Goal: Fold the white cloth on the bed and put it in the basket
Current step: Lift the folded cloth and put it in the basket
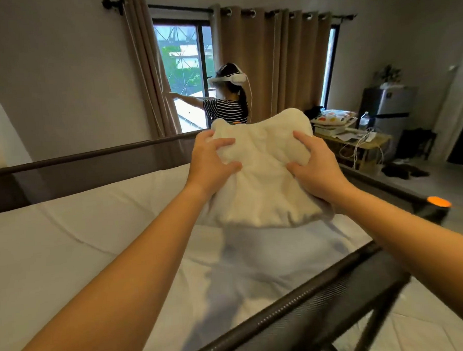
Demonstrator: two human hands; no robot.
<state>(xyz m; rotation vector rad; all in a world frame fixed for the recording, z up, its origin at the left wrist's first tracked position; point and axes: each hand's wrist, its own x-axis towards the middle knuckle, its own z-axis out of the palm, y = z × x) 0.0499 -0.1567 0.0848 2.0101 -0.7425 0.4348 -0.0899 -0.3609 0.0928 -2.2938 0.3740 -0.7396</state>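
You hold the white cloth [262,171] up in the air between both hands, folded into a thick bundle above the bed [94,236]. Your left hand [211,163] grips its left edge, fingers curled over the front. Your right hand [314,168] clamps its right side, thumb pressed into the fabric. Beyond your hands, a person in a striped shirt [228,109] stands at the window [184,70]. No basket is in view.
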